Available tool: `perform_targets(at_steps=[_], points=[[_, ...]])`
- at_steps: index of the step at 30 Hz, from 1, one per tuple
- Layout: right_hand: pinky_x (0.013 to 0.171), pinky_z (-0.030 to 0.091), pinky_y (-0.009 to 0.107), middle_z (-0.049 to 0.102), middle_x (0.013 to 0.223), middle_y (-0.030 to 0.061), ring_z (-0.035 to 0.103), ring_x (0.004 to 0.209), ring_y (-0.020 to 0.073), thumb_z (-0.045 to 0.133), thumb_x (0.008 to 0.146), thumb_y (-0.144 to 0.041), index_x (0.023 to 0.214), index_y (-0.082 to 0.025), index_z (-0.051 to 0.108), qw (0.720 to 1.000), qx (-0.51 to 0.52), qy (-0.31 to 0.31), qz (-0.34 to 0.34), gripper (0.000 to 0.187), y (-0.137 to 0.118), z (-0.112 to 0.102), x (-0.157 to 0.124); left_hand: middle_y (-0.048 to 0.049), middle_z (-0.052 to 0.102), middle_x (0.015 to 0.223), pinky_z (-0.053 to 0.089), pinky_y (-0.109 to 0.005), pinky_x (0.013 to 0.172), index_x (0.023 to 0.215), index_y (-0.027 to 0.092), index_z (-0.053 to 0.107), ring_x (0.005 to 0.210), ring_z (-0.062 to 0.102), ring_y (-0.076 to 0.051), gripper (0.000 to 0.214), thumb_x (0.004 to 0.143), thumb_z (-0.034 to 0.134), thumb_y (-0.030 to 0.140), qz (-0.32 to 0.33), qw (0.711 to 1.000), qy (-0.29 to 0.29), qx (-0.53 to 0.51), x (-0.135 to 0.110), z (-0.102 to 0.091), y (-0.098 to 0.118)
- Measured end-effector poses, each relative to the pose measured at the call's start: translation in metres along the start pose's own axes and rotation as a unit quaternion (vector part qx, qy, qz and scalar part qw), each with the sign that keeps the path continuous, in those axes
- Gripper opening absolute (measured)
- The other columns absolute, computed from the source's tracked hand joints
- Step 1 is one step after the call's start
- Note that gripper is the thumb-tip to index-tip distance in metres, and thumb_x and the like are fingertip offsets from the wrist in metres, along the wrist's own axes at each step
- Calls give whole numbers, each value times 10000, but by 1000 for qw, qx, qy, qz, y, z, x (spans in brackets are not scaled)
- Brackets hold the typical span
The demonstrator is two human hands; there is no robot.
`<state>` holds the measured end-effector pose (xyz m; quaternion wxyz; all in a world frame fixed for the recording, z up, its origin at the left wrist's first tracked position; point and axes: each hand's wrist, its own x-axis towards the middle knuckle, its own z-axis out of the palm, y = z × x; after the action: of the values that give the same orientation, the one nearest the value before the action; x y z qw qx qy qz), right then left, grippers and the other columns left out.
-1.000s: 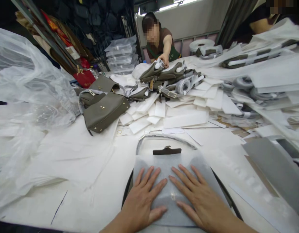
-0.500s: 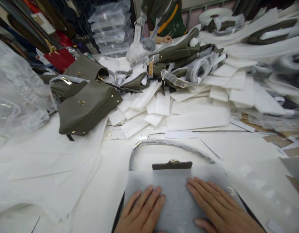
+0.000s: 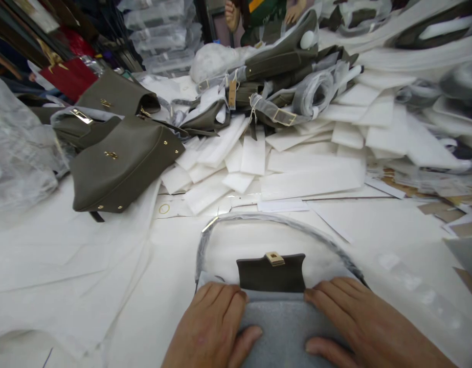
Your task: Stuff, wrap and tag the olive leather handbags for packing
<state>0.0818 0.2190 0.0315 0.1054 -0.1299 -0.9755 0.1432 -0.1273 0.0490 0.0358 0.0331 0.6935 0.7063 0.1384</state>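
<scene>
A dark olive handbag lies in front of me, its body mostly hidden under a sheet of thin, greyish tissue paper [image 3: 282,327]. The bag's flap tab [image 3: 272,275], with a gold clasp [image 3: 274,258], sticks out past the paper's far edge. Beyond it arches the handle [image 3: 274,219], wrapped in clear film. My left hand [image 3: 215,322] bends its fingers over that far edge, left of the tab. On the right side my right hand [image 3: 346,317] grips the same edge in the same way. Both thumbs rest apart from the fingers, on the near side.
More olive handbags [image 3: 124,161] lie at the left beside clear plastic wrap [image 3: 21,148]. White foam strips [image 3: 312,176] pile up behind the handle, with bag parts [image 3: 282,66] on top. White sheets [image 3: 67,266] cover the left. A co-worker's hand [image 3: 231,15] shows at the back.
My hands have gone from lying flat on the tissue paper to bending over its far edge. More of the flap tab shows now. The view has shifted slightly, and the co-worker's hands have moved.
</scene>
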Motion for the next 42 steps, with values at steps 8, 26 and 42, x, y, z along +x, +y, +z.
perform_targets(at_steps=[8,26,42], points=[[665,452,331,651,791,26,615,715,195,351,1026,-489,898,-223,590,999,30,-22,0,380,0,-3,0,-36,605,725,540,-373,673,872,196,581,701,609,-224,260,983,457,397,4,1000,-12,-16,-4,0,-1],[496,398,312,610,651,-18,606,529,173,428,1016,-425,813,-245,523,997,7,-80,-24,288,10,6,5,-22,578,676,479,-350,617,780,214,539,633,570,-204,311,1000,417,396,6,1000,2,12,-3,9,-1],[561,439,311,699,770,65,652,608,199,297,1045,-494,1082,-169,593,997,-48,-65,-3,441,15,28,1,-62,714,1150,492,-311,1008,1084,170,671,1092,638,-171,262,1015,419,172,32,996,68,-40,-10,27,27]])
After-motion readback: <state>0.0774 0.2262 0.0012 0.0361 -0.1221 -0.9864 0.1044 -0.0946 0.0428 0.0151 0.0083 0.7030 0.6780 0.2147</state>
